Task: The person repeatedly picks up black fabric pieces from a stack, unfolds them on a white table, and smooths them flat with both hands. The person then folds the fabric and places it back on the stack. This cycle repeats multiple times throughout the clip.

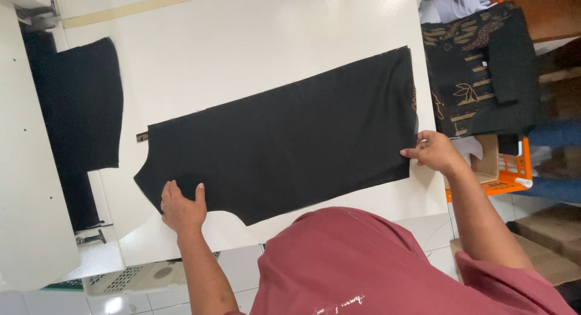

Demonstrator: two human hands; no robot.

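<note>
- Two hands on one black fabric panel (284, 145), which lies flat on the white desk (242, 42), long axis running from 8 o'clock up to 2 o'clock across the middle of the view.
- Left hand (181, 209): at 7 o'clock, flat on the panel's lower left edge, fingers together, thumb spread out to the side, pressing the cloth down. A ring shows on one finger.
- Right hand (437, 151): at 3 o'clock, at the panel's right end near its lower corner, fingertips closed on the cloth edge; whether it pinches or only presses, cannot tell.
- Panel shape: long rectangle with a curved cut-out at the left end, beside the left hand.
- Second black fabric piece (82, 106): at 9 o'clock, at the desk's left edge, well apart from the panel.
- Black cloth with gold leaf print (478, 73): at 2 o'clock, off the desk's right edge, just beside the panel's right end.
- Orange crate (514, 170): at 3 o'clock, beyond the right hand, below the printed cloth.
- Maroon garment (363, 266) of the person fills the 6 o'clock area.
</note>
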